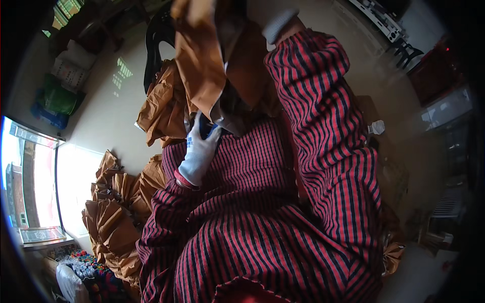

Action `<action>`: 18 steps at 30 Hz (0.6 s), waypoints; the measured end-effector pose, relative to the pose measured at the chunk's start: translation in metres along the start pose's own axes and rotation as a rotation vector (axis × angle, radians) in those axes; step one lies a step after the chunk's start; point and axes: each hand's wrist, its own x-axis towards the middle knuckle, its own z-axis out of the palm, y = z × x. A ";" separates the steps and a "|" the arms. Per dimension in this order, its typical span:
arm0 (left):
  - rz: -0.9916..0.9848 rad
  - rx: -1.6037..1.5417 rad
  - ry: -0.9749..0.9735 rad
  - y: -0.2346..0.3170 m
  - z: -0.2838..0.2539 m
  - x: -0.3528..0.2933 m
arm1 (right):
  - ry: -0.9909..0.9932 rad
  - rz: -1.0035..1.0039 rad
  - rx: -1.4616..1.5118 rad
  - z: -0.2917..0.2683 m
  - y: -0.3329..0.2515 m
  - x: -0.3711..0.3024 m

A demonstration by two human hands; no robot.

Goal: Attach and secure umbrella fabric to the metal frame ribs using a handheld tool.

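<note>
Large crumpled brown paper, looking like a sack with a pale inner side, hangs in front of my lap and runs past the top edge. My left hand, in a white knitted glove with blue print, is at its lower end. Its thumb and fingers curl round the paper's bottom edge, with a dark blue patch showing between them. Raised high on the right, my right hand wears a similar glove. Only its cuff and wrist side show; the fingers are hidden beside the upper paper. More crumpled brown paper lies just left of the held piece.
A heap of folded brown paper sits on the floor at my left. Beyond the held paper stands a black plastic chair. Green and blue sacks lie far left, near a bright glass door. A small chair stands at right.
</note>
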 end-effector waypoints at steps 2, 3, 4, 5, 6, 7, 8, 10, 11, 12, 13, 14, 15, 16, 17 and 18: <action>0.016 -0.493 0.133 0.013 0.003 -0.003 | -0.039 0.616 0.918 -0.002 -0.014 0.010; -0.098 -0.351 0.116 0.016 -0.007 0.002 | -0.088 0.525 0.872 0.004 -0.020 0.008; -0.215 -0.362 0.093 0.017 -0.016 0.006 | -0.134 0.435 0.822 0.009 -0.023 0.003; -0.411 -0.521 0.060 0.016 -0.026 0.006 | -0.176 0.349 0.767 0.011 -0.022 -0.001; -0.320 -0.471 0.030 0.012 -0.035 0.006 | -0.184 0.261 0.910 0.014 -0.019 -0.006; -0.339 -0.508 -0.050 0.007 -0.040 0.000 | -0.139 0.008 0.540 0.014 -0.014 -0.012; -0.251 -0.656 -0.145 0.000 -0.039 0.001 | -0.092 -0.245 0.167 0.013 -0.007 -0.016; -0.001 -0.839 -0.313 -0.004 -0.065 -0.002 | -0.071 -0.491 -0.144 0.017 0.005 -0.019; 0.105 -0.773 -0.256 0.001 -0.078 -0.006 | -0.083 -0.437 -0.118 0.018 0.011 -0.021; 0.111 -0.598 -0.076 0.010 -0.091 -0.009 | -0.097 -0.382 -0.092 0.017 0.017 -0.022; 0.136 -0.342 0.200 0.023 -0.098 -0.009 | -0.111 -0.326 -0.064 0.016 0.021 -0.024; 0.156 -0.076 0.469 0.040 -0.104 -0.011 | -0.212 0.004 0.383 0.007 0.025 -0.024; 0.199 -0.033 0.670 0.059 -0.108 -0.016 | -0.195 -0.003 0.284 0.001 0.026 -0.029; 0.228 0.019 0.873 0.080 -0.112 -0.021 | -0.177 -0.007 0.184 -0.006 0.025 -0.033; 0.357 -0.135 0.963 0.098 -0.106 -0.039 | -0.034 -0.347 -0.459 -0.005 0.021 -0.040; 0.446 0.654 0.952 0.115 -0.103 -0.061 | 0.036 -0.372 -0.279 0.000 0.015 -0.039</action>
